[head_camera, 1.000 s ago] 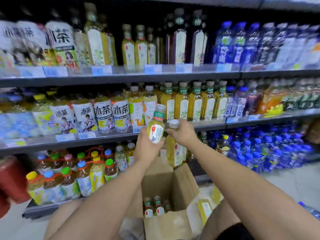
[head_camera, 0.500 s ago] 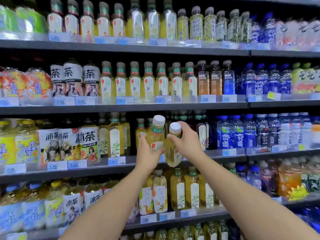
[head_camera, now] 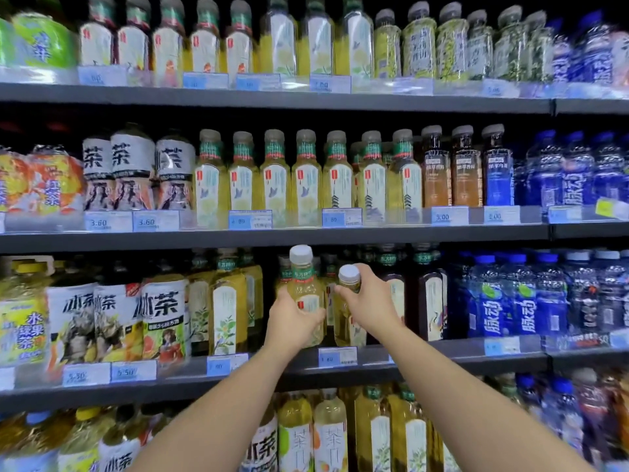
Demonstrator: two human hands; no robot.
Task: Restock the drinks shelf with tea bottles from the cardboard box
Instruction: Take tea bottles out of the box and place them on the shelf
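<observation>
While both arms reach the shelf | left grip clasps tea bottle | right grip clasps second bottle

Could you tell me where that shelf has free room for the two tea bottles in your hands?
A dark gap lies between the tall yellow tea bottles and the dark tea bottles. Everywhere else the rows are packed.

Two clear plastic tea bottles, left one and right one, are standing side by side at the front edge of the grey metal shelf, with dark-liquid bottles sitting just right and boxy pale-labelled bottles left.
</observation>
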